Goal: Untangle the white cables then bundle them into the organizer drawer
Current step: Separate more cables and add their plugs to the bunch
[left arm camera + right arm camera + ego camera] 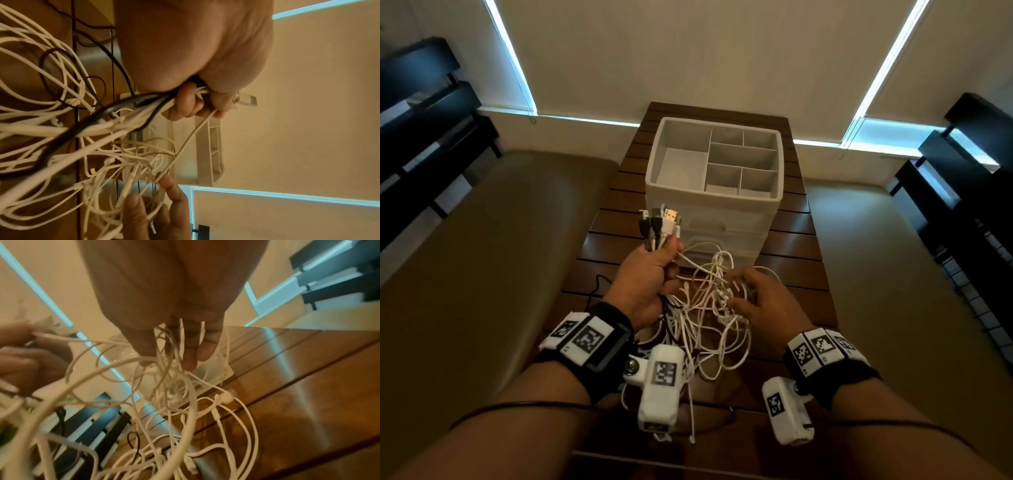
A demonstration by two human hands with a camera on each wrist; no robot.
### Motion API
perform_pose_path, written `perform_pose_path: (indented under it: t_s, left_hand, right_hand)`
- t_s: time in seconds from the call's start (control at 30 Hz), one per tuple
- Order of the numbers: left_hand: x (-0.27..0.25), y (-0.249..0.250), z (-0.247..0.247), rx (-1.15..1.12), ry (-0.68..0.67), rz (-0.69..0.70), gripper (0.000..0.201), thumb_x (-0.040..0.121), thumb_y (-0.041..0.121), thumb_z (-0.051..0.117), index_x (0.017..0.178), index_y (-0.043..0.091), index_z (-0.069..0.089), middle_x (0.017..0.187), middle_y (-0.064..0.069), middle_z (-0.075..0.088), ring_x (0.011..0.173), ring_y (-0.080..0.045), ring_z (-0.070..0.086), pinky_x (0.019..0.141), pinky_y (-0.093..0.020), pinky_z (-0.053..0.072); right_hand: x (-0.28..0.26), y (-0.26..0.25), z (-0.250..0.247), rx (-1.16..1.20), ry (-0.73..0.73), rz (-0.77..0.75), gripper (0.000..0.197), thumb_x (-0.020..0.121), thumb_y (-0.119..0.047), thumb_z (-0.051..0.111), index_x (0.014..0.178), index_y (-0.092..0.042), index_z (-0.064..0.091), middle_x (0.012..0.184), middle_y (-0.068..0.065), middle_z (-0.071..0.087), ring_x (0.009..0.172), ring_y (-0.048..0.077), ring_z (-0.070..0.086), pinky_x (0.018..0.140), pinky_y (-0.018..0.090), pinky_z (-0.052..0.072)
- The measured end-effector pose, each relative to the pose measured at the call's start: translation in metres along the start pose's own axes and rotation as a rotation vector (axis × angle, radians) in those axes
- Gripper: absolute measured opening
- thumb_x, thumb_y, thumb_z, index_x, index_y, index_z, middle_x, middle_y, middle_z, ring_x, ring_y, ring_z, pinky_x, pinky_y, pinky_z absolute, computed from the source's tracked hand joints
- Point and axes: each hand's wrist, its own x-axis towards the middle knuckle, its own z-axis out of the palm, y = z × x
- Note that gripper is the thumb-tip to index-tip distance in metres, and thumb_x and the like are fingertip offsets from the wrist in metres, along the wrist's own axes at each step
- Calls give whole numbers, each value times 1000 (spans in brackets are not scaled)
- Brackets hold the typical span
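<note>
1. The white cables (709,308) are a loose snarl of thin cords, partly lifted and partly trailing on the wooden bench (801,267) between my two hands, just in front of the organizer drawer unit (714,192).
2. I judge them light, limp and a little slick: loops will slide through one another, but a hard pull would cinch any knot tighter. The best places to take hold look to be the stiff plug ends, not mid-cord.
3. My left hand (645,284) has its grip closed round a sheaf of cords just below their connectors (659,222), which stand up above my fist; white and dark plugs are mixed there, so at least one black cable (98,113) is caught in the bunch.
4. My right hand (763,301) is in the tangle with fingers (191,356) loosely curled, several white strands running between and over them. I take this as a light hooking hold for teasing loops apart, not a firm pinch.
5. The tangle hangs below and between both grips; one taut strand runs from my left fist towards my right fingers.
6. The organizer's top tray (664,150) stands open with its compartments bare; the drawers (722,236) beneath look closed, so one needs opening before bundling.
</note>
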Motion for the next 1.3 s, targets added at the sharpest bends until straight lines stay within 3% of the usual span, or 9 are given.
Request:
perform_pose_path:
  t_s: [0.27,0.37,0.47,0.63,0.77,0.87,1.03,1.17,1.3]
  left_hand:
    - [0,-5,-16,-99,32,-30,27,101,29,46,82,11,51,64,-1,45,43,-6,33,33,-15,25]
    - [1,-10,-12,-109,66,-51,24,102,26,46,82,13,47,67,0,47,46,-6,35,34,-16,25]
    - [-1,-18,3,-32,-17,-74,29,102,26,47,77,11,49,67,-2,46,46,-7,34,34,-17,26]
    - [-2,-9,10,-66,-125,-45,30,102,28,45,76,12,47,64,-1,44,41,-8,29,34,-17,27]
    - [-3,0,-1,132,-43,53,28,101,33,47,80,15,44,60,3,45,40,-4,35,36,-18,31]
    - [-5,-1,-1,341,26,122,26,96,40,53,80,21,50,47,13,50,41,-3,47,49,-26,43]
    - [0,-1,-3,396,213,111,39,86,53,64,71,18,54,53,2,44,58,-21,43,63,-38,39]
    - [-8,-3,7,113,-56,81,28,89,43,62,79,18,54,48,6,33,44,-12,33,51,-29,36]
    - [-16,-1,2,414,-151,171,33,95,37,58,72,16,46,53,4,28,44,-10,23,42,-23,20]
  right_hand:
    - [-2,13,1,378,166,231,26,83,-9,69,87,-34,73,84,-4,74,70,8,70,68,28,58]
    - [-2,10,5,-3,134,214,15,86,-25,67,98,-32,73,96,-8,60,89,11,60,78,28,51]
    - [-1,-16,9,-183,165,-22,23,83,-24,68,106,-27,69,102,-9,45,99,8,44,80,19,38]
    - [6,-32,14,14,-151,-46,8,87,-16,65,94,-18,67,80,-7,65,68,2,57,67,22,43]
    - [3,-21,13,6,-76,18,22,91,-24,63,70,-28,59,63,-8,59,58,2,55,62,25,46]
    - [4,-31,11,-37,54,-82,14,91,-27,63,81,-18,67,71,-6,64,67,8,60,63,25,48]
    - [5,-30,22,-110,-62,-117,7,86,-22,69,82,-19,65,68,-16,54,65,1,50,61,20,38]
    - [9,-20,29,-187,-113,-13,10,85,-25,67,79,-20,60,77,-4,64,76,16,60,67,30,47]
    - [17,-16,23,-218,-154,43,12,86,-27,65,78,-27,56,84,-4,65,82,18,62,76,36,52]
